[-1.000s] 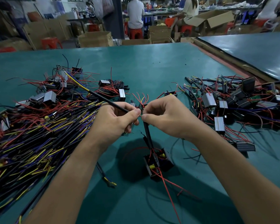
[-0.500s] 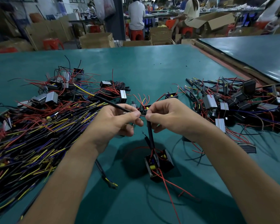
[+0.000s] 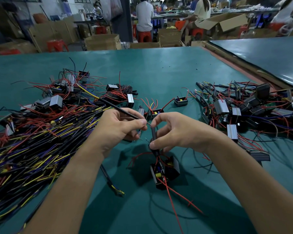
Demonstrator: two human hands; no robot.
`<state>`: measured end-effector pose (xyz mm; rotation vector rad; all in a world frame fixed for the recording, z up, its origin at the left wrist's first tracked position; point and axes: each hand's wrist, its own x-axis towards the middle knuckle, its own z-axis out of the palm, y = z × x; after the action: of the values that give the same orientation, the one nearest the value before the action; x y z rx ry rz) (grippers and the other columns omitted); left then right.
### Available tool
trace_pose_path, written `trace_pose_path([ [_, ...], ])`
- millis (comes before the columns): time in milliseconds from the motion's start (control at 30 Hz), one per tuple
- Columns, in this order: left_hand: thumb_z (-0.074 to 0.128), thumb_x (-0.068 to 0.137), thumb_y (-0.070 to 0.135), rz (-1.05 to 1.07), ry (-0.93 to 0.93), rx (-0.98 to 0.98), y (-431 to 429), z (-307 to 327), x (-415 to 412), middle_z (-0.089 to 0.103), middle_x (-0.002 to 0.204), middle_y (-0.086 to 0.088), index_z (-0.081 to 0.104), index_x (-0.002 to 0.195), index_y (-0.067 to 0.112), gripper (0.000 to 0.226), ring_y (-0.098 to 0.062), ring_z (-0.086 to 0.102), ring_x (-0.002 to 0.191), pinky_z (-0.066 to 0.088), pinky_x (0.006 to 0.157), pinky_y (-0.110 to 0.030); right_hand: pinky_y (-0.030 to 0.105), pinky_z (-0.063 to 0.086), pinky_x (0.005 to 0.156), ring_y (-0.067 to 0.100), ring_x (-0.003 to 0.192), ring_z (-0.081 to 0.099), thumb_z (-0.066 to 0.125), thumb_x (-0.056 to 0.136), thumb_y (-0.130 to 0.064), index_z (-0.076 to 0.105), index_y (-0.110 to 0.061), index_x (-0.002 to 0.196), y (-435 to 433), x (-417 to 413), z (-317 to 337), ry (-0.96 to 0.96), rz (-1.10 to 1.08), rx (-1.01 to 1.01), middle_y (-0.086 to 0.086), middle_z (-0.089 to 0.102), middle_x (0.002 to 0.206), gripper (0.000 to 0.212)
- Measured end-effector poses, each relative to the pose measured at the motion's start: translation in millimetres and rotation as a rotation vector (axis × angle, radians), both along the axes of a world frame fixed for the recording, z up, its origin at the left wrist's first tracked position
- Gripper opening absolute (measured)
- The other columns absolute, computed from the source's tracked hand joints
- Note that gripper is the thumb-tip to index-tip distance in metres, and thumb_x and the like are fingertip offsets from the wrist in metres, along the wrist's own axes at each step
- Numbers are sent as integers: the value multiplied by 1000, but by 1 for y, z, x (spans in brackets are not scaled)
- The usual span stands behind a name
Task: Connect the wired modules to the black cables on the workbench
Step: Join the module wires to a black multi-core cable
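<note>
No text readable (all too blurred).

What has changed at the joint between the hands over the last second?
The right hand has opened its pinch. Its thumb has slid down the black sleeve toward the module, while the forefinger stays at the sleeve's top. The left hand still pinches the end of the black cable. The module stayed low by the workbench, and the piles on both sides are as they were.

forearms (image 3: pixel 71 183): bare | left grip (image 3: pixel 118 127): bare hand | right grip (image 3: pixel 181 132): bare hand
</note>
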<state>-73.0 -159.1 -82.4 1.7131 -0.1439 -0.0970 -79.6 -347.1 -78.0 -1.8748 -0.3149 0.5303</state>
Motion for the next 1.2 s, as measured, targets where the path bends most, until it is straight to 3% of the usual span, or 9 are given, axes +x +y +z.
trace_pose_path([
  [167,76,77,5,43,10,-20,-1,2,-2,73,71,-13,72,73,13,11,-14,55,43,54,51,-27,41,53,72,26,71,60,73,78,10,49,-11,101,0,0,2,-15,-41,124,16,69,82,39],
  [333,78,75,3,57,1,-3,-2,2,-4,73,71,-12,71,77,10,10,-14,57,44,55,51,-26,28,57,64,23,68,61,71,77,13,50,-9,104,0,3,1,4,-91,200,18,68,81,41],
  [567,81,71,5,71,-15,-1,-6,-2,-4,69,68,-16,74,77,8,10,-16,58,45,55,58,-31,28,59,61,14,60,63,73,76,11,54,-8,102,-1,6,-3,6,-187,270,9,69,71,37],
  [800,81,69,7,47,-9,-23,-6,-1,-4,65,69,-16,77,71,14,9,-15,54,47,51,50,-23,34,58,69,19,67,63,76,75,8,55,-9,103,-5,7,-1,38,-114,149,18,66,83,39],
  [1067,81,70,5,-4,-10,6,-5,-2,-4,64,66,-16,76,71,13,10,-14,52,49,50,50,-22,26,52,65,17,63,63,76,77,5,52,-8,112,-7,2,2,35,20,18,2,72,71,44],
  [1200,80,70,3,-18,-2,6,-5,-1,-4,65,64,-13,76,72,12,10,-13,51,49,50,50,-21,33,51,66,26,68,61,76,79,-3,51,-9,116,-2,0,3,23,-32,34,16,69,81,45],
])
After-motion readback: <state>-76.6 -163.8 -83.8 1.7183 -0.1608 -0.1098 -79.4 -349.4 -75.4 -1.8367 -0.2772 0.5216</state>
